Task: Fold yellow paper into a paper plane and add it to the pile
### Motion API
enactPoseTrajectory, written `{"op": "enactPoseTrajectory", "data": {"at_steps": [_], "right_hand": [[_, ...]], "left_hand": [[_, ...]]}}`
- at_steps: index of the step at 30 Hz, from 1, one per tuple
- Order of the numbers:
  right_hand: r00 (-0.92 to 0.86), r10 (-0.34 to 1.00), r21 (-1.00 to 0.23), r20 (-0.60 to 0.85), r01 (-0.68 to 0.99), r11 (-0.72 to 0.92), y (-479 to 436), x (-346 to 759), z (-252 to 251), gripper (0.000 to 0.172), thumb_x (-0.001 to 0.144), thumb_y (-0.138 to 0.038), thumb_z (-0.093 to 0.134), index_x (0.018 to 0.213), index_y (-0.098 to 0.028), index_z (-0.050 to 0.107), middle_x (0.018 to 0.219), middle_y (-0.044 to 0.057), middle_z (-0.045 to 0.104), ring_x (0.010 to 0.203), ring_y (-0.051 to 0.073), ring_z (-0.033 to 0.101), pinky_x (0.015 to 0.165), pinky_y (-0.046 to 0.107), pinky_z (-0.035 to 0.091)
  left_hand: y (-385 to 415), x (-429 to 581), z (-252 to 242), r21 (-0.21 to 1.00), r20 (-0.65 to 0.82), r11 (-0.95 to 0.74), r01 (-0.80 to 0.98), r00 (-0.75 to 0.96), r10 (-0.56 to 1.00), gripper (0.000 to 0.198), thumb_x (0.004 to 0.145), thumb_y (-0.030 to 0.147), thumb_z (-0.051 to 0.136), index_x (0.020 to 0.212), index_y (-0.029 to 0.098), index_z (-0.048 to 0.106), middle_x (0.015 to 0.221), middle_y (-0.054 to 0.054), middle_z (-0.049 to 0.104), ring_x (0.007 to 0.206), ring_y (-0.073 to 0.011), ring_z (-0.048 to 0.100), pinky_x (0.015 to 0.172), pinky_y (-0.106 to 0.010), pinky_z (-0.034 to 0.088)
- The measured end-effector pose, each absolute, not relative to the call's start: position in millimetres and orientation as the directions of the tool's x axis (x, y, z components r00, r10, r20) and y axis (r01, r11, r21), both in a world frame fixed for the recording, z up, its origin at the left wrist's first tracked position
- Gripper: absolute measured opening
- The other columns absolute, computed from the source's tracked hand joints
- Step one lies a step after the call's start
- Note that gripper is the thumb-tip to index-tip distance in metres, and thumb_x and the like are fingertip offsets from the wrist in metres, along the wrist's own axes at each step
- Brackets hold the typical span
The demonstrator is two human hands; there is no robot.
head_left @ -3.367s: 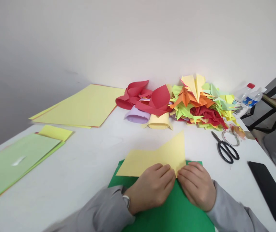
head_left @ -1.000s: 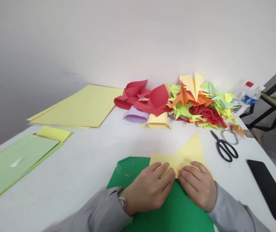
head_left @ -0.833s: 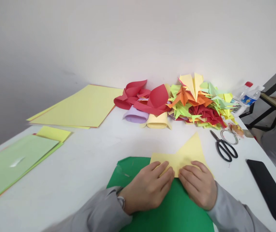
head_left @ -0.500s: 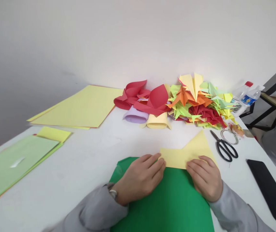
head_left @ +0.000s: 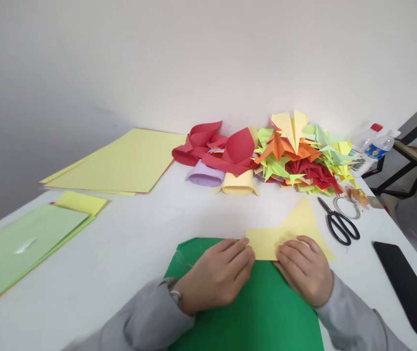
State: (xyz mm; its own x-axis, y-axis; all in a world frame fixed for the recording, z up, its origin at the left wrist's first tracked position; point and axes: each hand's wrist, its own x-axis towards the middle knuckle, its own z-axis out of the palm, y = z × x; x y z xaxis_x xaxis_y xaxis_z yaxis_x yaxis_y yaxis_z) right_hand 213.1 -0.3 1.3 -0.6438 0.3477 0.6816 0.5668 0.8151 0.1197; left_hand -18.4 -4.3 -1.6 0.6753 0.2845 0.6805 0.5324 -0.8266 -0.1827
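A pale yellow sheet of paper [head_left: 265,243] with a folded lower edge lies over the top of a green sheet [head_left: 263,307]. Its right part flares into a pointed flap. My left hand [head_left: 223,273] pinches the left end of the fold between thumb and fingers. Farther right, my right hand [head_left: 305,270] grips the same lower edge with bent fingers, its thumb mostly hidden. Both hands rest above the green sheet, a short gap apart.
Black-handled scissors [head_left: 340,224], a tape roll [head_left: 346,207] and a black phone-like slab [head_left: 406,287] lie at right. Folded paper shapes [head_left: 296,156] and red paper curls [head_left: 237,151] are piled behind. Yellow sheets [head_left: 121,163] and green sheets [head_left: 33,234] lie left. Bottles [head_left: 380,144] stand back right.
The yellow paper's lower edge has come slightly nearer to me and lies straighter. My left hand has shifted a little right and my right hand slightly left, narrowing the gap between them.
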Motion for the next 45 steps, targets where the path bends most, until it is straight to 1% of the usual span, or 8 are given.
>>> {"op": "enactPoseTrajectory", "data": {"at_steps": [5, 11, 20, 27, 29, 34, 40, 45], "right_hand": [[-0.698, 0.318, 0.111, 0.641, 0.495, 0.861, -9.8, 206.5, -1.8, 0.026, 0.096, -0.007, 0.040, 0.095, -0.010, 0.066, 0.089, 0.007, 0.074, 0.087, 0.016, 0.064, 0.087, 0.037, 0.045], [-0.663, 0.329, 0.074, 0.673, 0.503, 0.861, -8.6, 207.6, -0.3, 0.023, 0.095, -0.007, 0.042, 0.096, -0.010, 0.066, 0.088, 0.007, 0.073, 0.085, 0.016, 0.063, 0.085, 0.037, 0.045], [-0.628, 0.353, 0.066, 0.694, 0.543, 0.837, -2.5, 219.9, -4.0, 0.023, 0.092, -0.007, 0.044, 0.099, -0.011, 0.065, 0.090, 0.009, 0.074, 0.088, 0.018, 0.065, 0.083, 0.039, 0.047], [-0.639, 0.351, 0.034, 0.684, 0.509, 0.860, -4.0, 217.2, -6.6, 0.022, 0.093, -0.008, 0.045, 0.102, -0.011, 0.065, 0.092, 0.008, 0.074, 0.089, 0.017, 0.064, 0.085, 0.038, 0.047], [-0.648, 0.348, 0.022, 0.678, 0.490, 0.871, -5.7, 214.6, -6.2, 0.023, 0.094, -0.008, 0.044, 0.102, -0.011, 0.065, 0.092, 0.008, 0.074, 0.089, 0.017, 0.064, 0.086, 0.038, 0.047], [-0.647, 0.340, 0.019, 0.682, 0.481, 0.877, -5.2, 210.7, -2.1, 0.021, 0.094, -0.009, 0.046, 0.098, -0.012, 0.066, 0.089, 0.006, 0.074, 0.087, 0.015, 0.064, 0.086, 0.036, 0.046], [-0.630, 0.346, 0.011, 0.695, 0.490, 0.872, -3.1, 211.1, -0.9, 0.017, 0.091, -0.007, 0.050, 0.096, -0.011, 0.066, 0.088, 0.006, 0.073, 0.086, 0.016, 0.064, 0.084, 0.037, 0.046], [-0.662, 0.316, 0.021, 0.680, 0.448, 0.894, -3.4, 208.8, -6.0, 0.022, 0.091, -0.007, 0.046, 0.097, -0.009, 0.067, 0.090, 0.009, 0.073, 0.089, 0.018, 0.063, 0.084, 0.038, 0.047]], "left_hand": [[-12.0, -12.4, -4.1, -0.137, 0.666, -0.861, 0.490, 0.689, 0.286, 0.017, 0.089, 0.009, 0.047, 0.091, 0.009, 0.064, 0.084, -0.009, 0.068, 0.090, -0.0234, 0.065, 0.071, -0.036, 0.055], [-6.9, -15.0, -0.4, -0.097, 0.704, -0.850, 0.518, 0.639, 0.310, 0.013, 0.089, 0.010, 0.050, 0.086, 0.013, 0.063, 0.077, -0.005, 0.067, 0.084, -0.0192, 0.066, 0.068, -0.032, 0.056], [0.3, -27.3, 4.2, -0.139, 0.727, -0.810, 0.569, 0.614, 0.307, 0.012, 0.089, 0.011, 0.050, 0.088, 0.013, 0.061, 0.082, -0.006, 0.071, 0.084, -0.0206, 0.069, 0.066, -0.032, 0.057], [-3.6, -16.9, 2.5, -0.040, 0.777, -0.846, 0.532, 0.549, 0.308, 0.011, 0.086, 0.019, 0.061, 0.094, 0.011, 0.062, 0.082, -0.007, 0.072, 0.082, -0.0209, 0.070, 0.067, -0.032, 0.057], [-5.0, -14.1, 3.6, -0.047, 0.764, -0.866, 0.498, 0.577, 0.290, 0.009, 0.089, 0.016, 0.057, 0.094, 0.011, 0.063, 0.083, -0.007, 0.073, 0.082, -0.0206, 0.069, 0.067, -0.032, 0.057], [-6.5, -16.6, 7.4, -0.047, 0.719, -0.930, 0.365, 0.658, 0.222, 0.028, 0.093, 0.007, 0.036, 0.095, 0.008, 0.064, 0.082, -0.010, 0.072, 0.082, -0.0191, 0.068, 0.071, -0.032, 0.058], [-8.4, -18.9, 7.3, -0.034, 0.724, -0.927, 0.373, 0.649, 0.235, 0.026, 0.091, 0.006, 0.039, 0.093, 0.009, 0.064, 0.080, -0.010, 0.071, 0.081, -0.0186, 0.066, 0.070, -0.031, 0.057], [-10.0, -11.6, 1.8, -0.033, 0.693, -0.918, 0.396, 0.671, 0.265, 0.026, 0.093, 0.008, 0.038, 0.092, 0.012, 0.064, 0.081, -0.009, 0.069, 0.082, -0.0176, 0.065, 0.071, -0.031, 0.056]]}}
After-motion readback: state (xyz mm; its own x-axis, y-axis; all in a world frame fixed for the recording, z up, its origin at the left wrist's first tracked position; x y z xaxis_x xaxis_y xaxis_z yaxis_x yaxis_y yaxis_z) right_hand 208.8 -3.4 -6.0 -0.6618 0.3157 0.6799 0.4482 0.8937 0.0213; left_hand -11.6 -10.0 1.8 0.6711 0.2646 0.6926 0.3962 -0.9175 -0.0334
